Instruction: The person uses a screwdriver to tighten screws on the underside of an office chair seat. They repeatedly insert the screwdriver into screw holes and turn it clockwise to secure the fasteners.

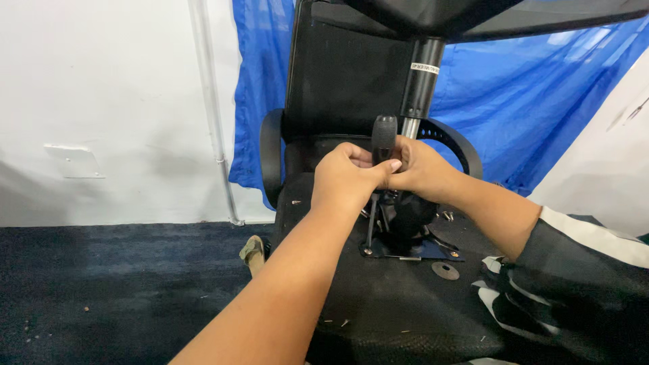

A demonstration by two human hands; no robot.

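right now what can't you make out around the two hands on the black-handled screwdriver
- Head view: the shaft and tip of the black-handled screwdriver are hidden behind the left hand and right hand.
- Head view: the black metal mounting plate on the upturned black fabric chair seat is partly covered by the hands, so the fastener being worked cannot be seen.
- Head view: the black chair base is cut off by the top edge.
- The small screws are too small to tell apart.

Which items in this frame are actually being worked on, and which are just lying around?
In use:
- black ribbed screwdriver handle, gripped by left hand and right hand
- black metal mechanism plate on the upturned seat underside
- black and silver gas cylinder

Lying about:
- round grey metal washer
- small loose screws
- blue tarpaulin behind
- dark carpet floor
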